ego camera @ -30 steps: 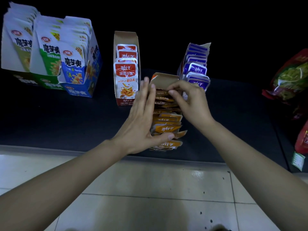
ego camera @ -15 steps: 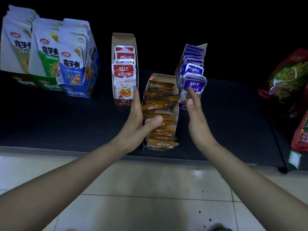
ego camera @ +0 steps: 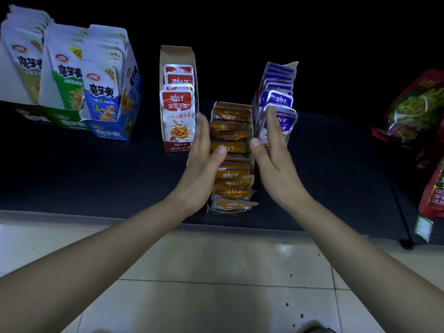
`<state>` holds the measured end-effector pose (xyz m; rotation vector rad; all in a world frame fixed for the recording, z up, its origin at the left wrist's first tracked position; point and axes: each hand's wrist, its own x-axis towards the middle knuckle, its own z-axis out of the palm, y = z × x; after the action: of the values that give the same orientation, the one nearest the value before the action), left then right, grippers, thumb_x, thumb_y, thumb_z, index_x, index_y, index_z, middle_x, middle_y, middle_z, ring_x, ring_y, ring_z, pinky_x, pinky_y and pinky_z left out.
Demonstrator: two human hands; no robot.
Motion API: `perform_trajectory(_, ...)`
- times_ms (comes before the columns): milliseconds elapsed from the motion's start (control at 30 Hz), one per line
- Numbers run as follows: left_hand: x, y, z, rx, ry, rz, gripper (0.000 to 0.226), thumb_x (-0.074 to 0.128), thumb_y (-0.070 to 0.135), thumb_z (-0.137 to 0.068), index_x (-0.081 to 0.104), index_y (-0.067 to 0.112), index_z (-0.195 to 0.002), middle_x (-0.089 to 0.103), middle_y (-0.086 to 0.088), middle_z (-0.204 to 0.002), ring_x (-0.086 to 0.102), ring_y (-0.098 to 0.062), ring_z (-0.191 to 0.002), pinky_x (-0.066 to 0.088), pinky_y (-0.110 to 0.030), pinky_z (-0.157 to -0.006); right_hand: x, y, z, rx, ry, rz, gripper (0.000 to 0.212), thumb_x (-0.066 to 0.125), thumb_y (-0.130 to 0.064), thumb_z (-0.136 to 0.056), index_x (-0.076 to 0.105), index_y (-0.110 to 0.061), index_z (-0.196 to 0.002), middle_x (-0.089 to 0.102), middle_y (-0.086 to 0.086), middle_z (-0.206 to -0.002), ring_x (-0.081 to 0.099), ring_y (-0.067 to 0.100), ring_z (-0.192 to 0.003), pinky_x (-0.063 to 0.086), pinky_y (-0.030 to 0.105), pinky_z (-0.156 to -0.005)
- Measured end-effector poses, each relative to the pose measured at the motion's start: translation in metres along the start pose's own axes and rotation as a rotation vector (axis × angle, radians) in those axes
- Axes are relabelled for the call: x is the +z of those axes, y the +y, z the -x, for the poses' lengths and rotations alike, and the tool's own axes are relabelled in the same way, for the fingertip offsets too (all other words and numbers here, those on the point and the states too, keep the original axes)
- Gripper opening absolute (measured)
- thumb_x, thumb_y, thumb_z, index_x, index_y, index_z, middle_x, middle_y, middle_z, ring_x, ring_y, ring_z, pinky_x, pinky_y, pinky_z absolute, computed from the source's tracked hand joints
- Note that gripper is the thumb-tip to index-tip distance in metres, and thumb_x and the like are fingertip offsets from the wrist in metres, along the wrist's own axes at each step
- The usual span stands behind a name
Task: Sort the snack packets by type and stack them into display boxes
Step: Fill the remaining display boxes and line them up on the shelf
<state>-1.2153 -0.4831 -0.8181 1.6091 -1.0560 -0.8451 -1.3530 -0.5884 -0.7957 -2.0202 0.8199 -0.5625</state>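
Orange fish-snack packets (ego camera: 230, 176) now sit tucked in their cardboard display box (ego camera: 231, 105), the right hand (ego camera: 274, 150) having dropped its pinch to flank it, like the left hand (ego camera: 201, 162), straight-fingered and gripping nothing, so this type looks done.

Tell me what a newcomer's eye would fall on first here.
The left hand and right hand, fingers straight, flank the box of orange packets on the dark shelf. Red packets stand boxed to its left, purple packets to its right, white pouches at far left.
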Motion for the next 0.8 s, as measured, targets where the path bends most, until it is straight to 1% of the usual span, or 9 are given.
perform_trajectory(67,0.001,0.001,0.003,0.116,0.000,-0.209,0.075,0.024,0.060,-0.095,-0.014,0.030,-0.153,-0.019,0.016,-0.159,-0.017,0.001,-0.145,0.001,-0.049,-0.122,0.005,0.003,-0.001,-0.132,-0.069,0.114,0.065,0.032,-0.042,-0.102,0.003,-0.018,-0.155,0.000,-0.002,-0.164,-0.002,0.008,-0.150,0.009,0.044,-0.123)
perform_trajectory(133,0.000,0.002,0.000,0.108,-0.018,-0.308,0.073,0.017,0.060,-0.094,-0.010,0.028,-0.153,-0.017,0.014,-0.160,-0.018,0.002,-0.145,-0.002,-0.044,-0.122,0.012,0.007,0.000,-0.132,-0.127,0.138,0.064,0.029,-0.043,-0.101,0.010,-0.015,-0.156,0.001,-0.004,-0.164,-0.002,0.006,-0.150,0.009,0.046,-0.123)
perform_trajectory(233,-0.003,0.000,-0.002,0.117,-0.009,-0.399,0.072,0.018,0.060,-0.095,-0.007,0.028,-0.154,-0.017,0.014,-0.160,-0.019,0.001,-0.145,-0.003,-0.040,-0.122,0.009,0.011,0.000,-0.145,-0.079,0.163,0.063,0.031,-0.043,-0.101,0.017,-0.013,-0.155,0.009,-0.002,-0.164,0.006,0.006,-0.150,0.016,0.047,-0.121)
perform_trajectory(333,-0.006,-0.001,-0.001,0.158,0.016,-0.419,0.069,0.023,0.054,-0.099,-0.008,0.026,-0.155,-0.016,0.013,-0.161,-0.017,0.000,-0.145,0.000,-0.042,-0.122,-0.001,0.009,-0.005,-0.201,-0.030,0.194,0.062,0.035,-0.036,-0.103,0.013,-0.011,-0.155,0.002,0.002,-0.164,0.004,0.011,-0.150,0.020,0.049,-0.120)
perform_trajectory(433,-0.008,-0.001,-0.003,0.190,0.007,-0.452,0.071,0.020,0.056,-0.098,-0.005,0.024,-0.155,-0.013,0.011,-0.162,-0.015,-0.003,-0.147,0.002,-0.044,-0.123,0.003,0.008,-0.006,-0.276,-0.070,0.274,0.062,0.033,-0.037,-0.103,0.014,-0.009,-0.155,0.002,0.006,-0.164,0.004,0.014,-0.151,0.018,0.050,-0.120)
perform_trajectory(533,-0.009,0.000,-0.005,0.169,-0.004,-0.466,0.072,0.018,0.057,-0.096,-0.004,0.024,-0.155,-0.014,0.011,-0.161,-0.016,-0.002,-0.146,0.001,-0.043,-0.123,0.008,0.007,-0.009,-0.227,-0.144,0.278,0.066,0.028,-0.045,-0.101,0.013,-0.011,-0.155,0.003,0.003,-0.164,0.003,0.012,-0.151,0.014,0.050,-0.121)
perform_trajectory(567,-0.010,0.000,-0.005,0.171,0.000,-0.466,0.071,0.019,0.057,-0.096,-0.004,0.023,-0.155,-0.014,0.010,-0.161,-0.017,-0.002,-0.146,0.001,-0.042,-0.123,0.007,0.007,-0.011,-0.227,-0.137,0.275,0.065,0.029,-0.045,-0.101,0.015,-0.012,-0.155,0.006,0.003,-0.164,0.004,0.011,-0.150,0.015,0.050,-0.120)
perform_trajectory(700,-0.015,-0.003,-0.002,0.195,0.050,-0.446,0.069,0.023,0.054,-0.098,-0.001,0.024,-0.156,-0.011,0.010,-0.162,-0.011,-0.001,-0.147,0.003,-0.035,-0.121,-0.002,0.008,-0.012,-0.242,0.006,0.247,0.061,0.033,-0.039,-0.102,0.019,-0.012,-0.155,0.014,0.003,-0.163,0.011,0.012,-0.150,0.020,0.051,-0.119)
perform_trajectory(800,-0.016,-0.006,-0.004,0.164,0.037,-0.434,0.069,0.021,0.058,-0.096,0.003,0.028,-0.155,-0.008,0.014,-0.162,-0.011,0.001,-0.146,0.001,-0.033,-0.121,0.002,0.014,-0.009,-0.217,-0.049,0.265,0.062,0.031,-0.043,-0.101,0.020,-0.013,-0.155,0.016,0.001,-0.163,0.011,0.011,-0.150,0.019,0.048,-0.120)
